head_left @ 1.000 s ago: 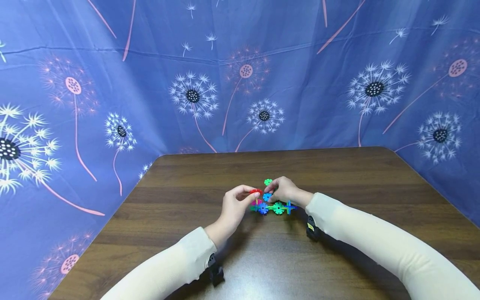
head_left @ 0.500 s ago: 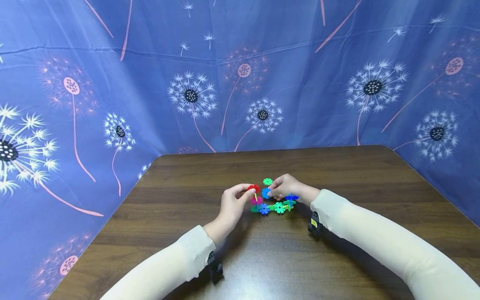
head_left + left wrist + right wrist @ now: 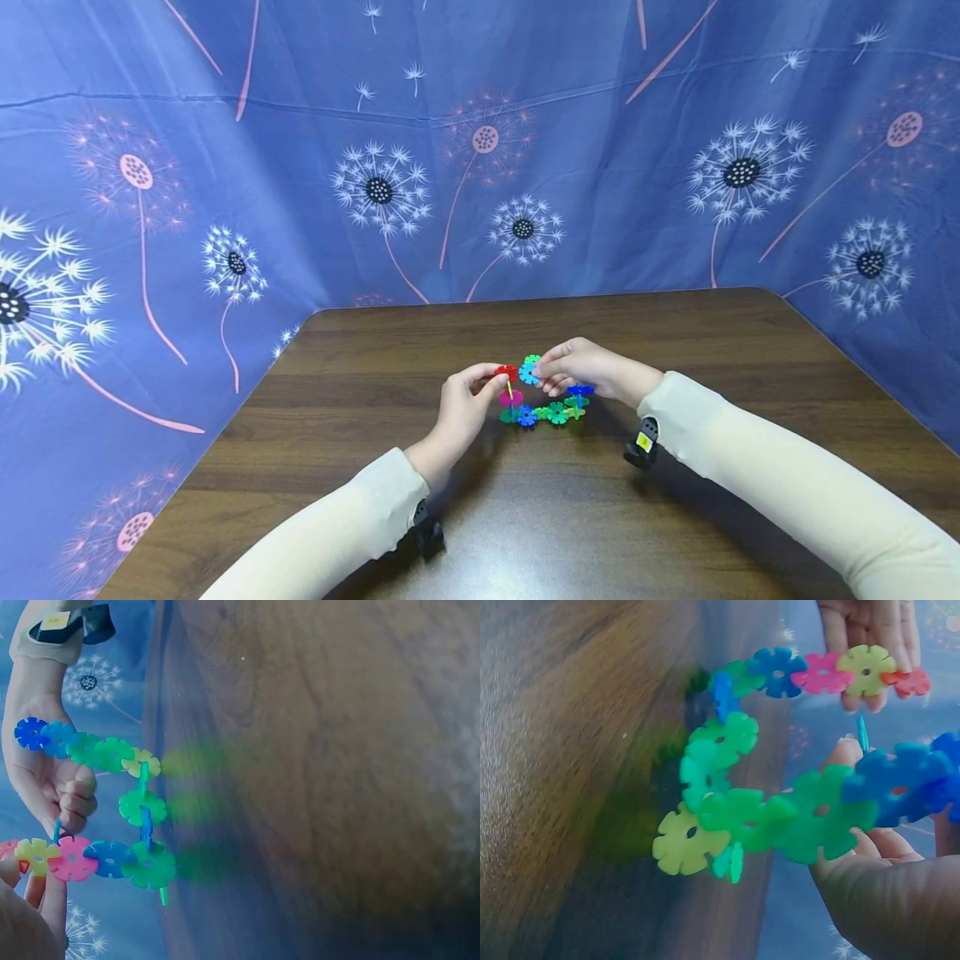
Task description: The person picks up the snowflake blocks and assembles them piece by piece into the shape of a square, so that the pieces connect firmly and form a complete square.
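Observation:
My left hand [image 3: 461, 408] pinches a red flower-shaped plastic disc [image 3: 507, 373] at one end of a chain of notched discs. From there the chain runs through a yellow disc [image 3: 36, 856] and a pink disc [image 3: 73, 859], then turns along blue and green discs [image 3: 557, 413]. Its other arm ends in a dark blue disc [image 3: 580, 390], beneath my right hand [image 3: 588, 367]. Between thumb and fingertips, that hand pinches a separate light blue disc [image 3: 528, 372], seen edge-on in the right wrist view. Behind it a green disc [image 3: 533, 359] is partly covered.
The brown wooden table [image 3: 360, 358] extends around the hands on all sides. A blue cloth [image 3: 450, 200] with dandelion prints hangs behind it. Black wrist cameras [image 3: 643, 446] sit under both cream sleeves [image 3: 750, 458].
The chain's left end and its right arm have tilted up, showing more of the discs. My right hand has moved up and away with the light blue disc, which now overlaps the green one.

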`<state>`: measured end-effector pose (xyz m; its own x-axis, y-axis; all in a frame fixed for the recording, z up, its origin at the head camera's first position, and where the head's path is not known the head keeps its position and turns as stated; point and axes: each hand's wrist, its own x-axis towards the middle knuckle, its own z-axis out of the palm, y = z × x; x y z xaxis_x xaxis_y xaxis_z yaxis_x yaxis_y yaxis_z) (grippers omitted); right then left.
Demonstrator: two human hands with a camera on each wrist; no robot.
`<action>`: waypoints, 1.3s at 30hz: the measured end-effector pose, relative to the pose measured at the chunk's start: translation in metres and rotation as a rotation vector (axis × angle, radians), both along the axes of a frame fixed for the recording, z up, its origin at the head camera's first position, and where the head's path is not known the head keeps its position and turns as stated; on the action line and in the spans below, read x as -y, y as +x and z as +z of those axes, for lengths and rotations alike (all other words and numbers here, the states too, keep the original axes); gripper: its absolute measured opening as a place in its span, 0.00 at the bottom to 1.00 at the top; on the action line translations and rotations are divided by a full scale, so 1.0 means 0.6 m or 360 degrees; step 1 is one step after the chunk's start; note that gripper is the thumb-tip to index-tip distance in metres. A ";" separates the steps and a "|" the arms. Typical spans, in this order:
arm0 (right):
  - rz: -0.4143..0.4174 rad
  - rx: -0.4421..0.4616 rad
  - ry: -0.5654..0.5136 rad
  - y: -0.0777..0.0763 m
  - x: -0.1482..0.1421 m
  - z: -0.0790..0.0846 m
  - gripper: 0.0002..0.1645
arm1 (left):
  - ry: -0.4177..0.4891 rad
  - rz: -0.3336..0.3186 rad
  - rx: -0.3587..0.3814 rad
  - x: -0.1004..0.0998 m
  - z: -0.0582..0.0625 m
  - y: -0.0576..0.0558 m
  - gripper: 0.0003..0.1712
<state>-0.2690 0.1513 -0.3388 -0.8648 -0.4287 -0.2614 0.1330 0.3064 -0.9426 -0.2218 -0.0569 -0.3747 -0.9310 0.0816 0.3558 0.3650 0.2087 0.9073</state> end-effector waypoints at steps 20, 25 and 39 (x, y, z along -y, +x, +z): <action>0.0001 0.0105 -0.0188 0.023 -0.002 0.032 0.25 | -0.0083 -0.0016 -0.0076 -0.004 0.002 -0.010 0.09; -0.0041 0.0106 -0.0179 0.023 0.007 0.031 0.23 | 0.0016 -0.0059 -0.0045 -0.005 -0.001 -0.016 0.10; 0.0066 0.0073 -0.0128 0.010 -0.006 0.033 0.20 | 0.0033 -0.0121 -0.0026 0.002 0.013 -0.004 0.09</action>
<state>-0.2631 0.1547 -0.3193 -0.8338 -0.4851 -0.2633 0.1651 0.2359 -0.9576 -0.2243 -0.0583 -0.3669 -0.9164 0.1446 0.3734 0.3941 0.1612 0.9048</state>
